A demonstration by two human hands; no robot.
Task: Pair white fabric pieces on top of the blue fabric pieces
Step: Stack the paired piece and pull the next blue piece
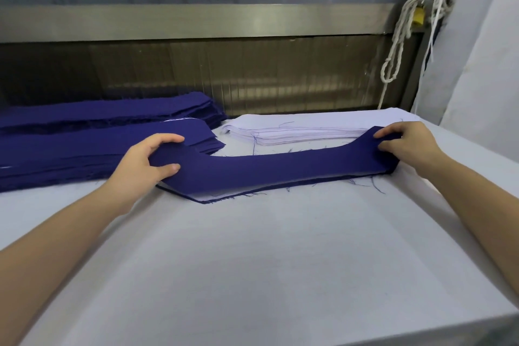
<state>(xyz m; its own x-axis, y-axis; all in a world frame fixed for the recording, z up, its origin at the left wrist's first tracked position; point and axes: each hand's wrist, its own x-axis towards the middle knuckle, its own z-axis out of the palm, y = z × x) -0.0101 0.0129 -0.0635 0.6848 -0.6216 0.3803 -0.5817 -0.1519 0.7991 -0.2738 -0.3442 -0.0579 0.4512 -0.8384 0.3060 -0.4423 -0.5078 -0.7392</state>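
In the head view, the left hand (148,160) is gripping the left end of a long, curved blue fabric piece (280,168) at the centre of the frame, with the thumb on the near side and the fingers curled round the far edge; the right hand (407,146) is pinching the right end, fingers bent over the cloth; the piece is lying slightly raised over a white fabric piece (204,198), whose edge is peeking out at the lower left, with another blue edge showing beneath it; all of this is resting on the white-covered bench (252,275); just behind, right of centre, a stack of white fabric pieces (303,133) is sitting; at the left of the frame, stacks of blue fabric pieces (70,154) are lying side by side; a white cord (398,36) is hanging at the upper right.
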